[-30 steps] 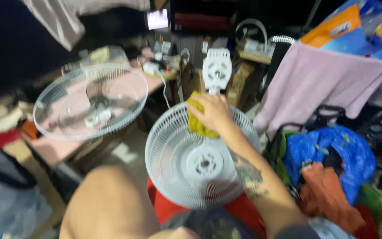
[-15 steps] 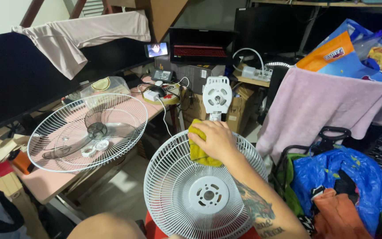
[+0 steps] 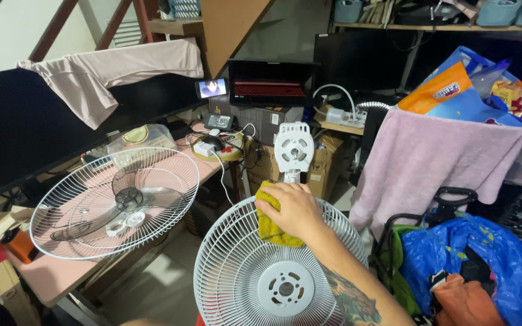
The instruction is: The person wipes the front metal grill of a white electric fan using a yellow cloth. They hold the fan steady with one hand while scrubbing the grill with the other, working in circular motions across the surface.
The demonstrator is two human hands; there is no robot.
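My right hand presses a yellow cloth flat against the upper part of a white fan grille that stands in front of me with its round hub plate facing up. The fingers are closed over the cloth. Just beyond the grille rises the white fan motor housing on its neck. My left hand is not in view. A second white wire fan grille with the blades under it lies on the pink table to the left.
A pink towel hangs at the right over a cart holding a blue bag and orange cloth. A laptop, a small phone screen, cables and cardboard boxes crowd the back. A dark monitor with a shirt draped on it stands at the left.
The view has tilted up and sharpened from blur. My right hand with the yellow cloth stays on the upper part of the grille, shifted only slightly.
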